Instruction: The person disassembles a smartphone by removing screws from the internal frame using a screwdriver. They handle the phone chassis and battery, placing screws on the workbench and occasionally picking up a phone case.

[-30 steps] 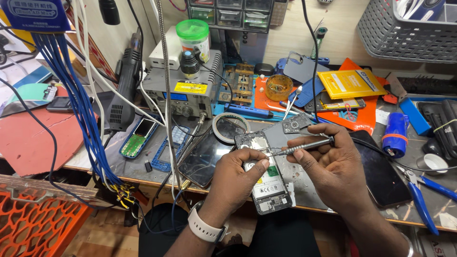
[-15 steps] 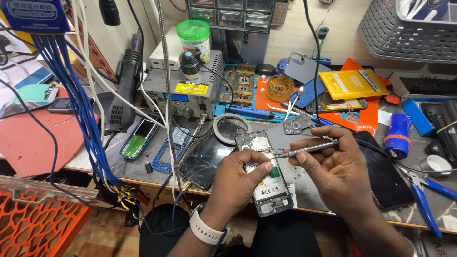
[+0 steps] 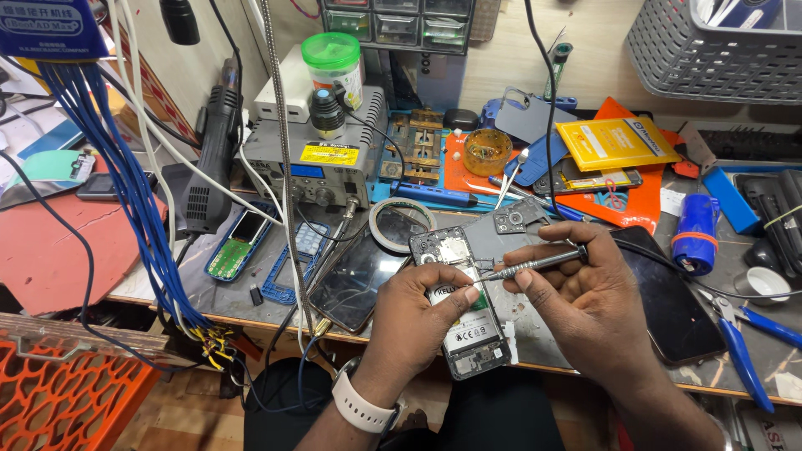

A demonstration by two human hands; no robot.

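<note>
Head view — left hand [image 3: 418, 321] grips opened phone [image 3: 461, 311]; right hand [image 3: 585, 292] pinches screwdriver [image 3: 535, 263].

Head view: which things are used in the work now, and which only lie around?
In use: opened phone, held by left hand; screwdriver in right hand.

Lying about: blue pliers, tape roll, dark glass panel, yellow battery.

Your left hand [image 3: 422, 313] reaches in from the near edge, wrist banded in white, fingers curled and thumb pressed forward. Your right hand [image 3: 585, 292] sits just right of it, fingers pinched together, knuckles up, forearm running off near right.
</note>
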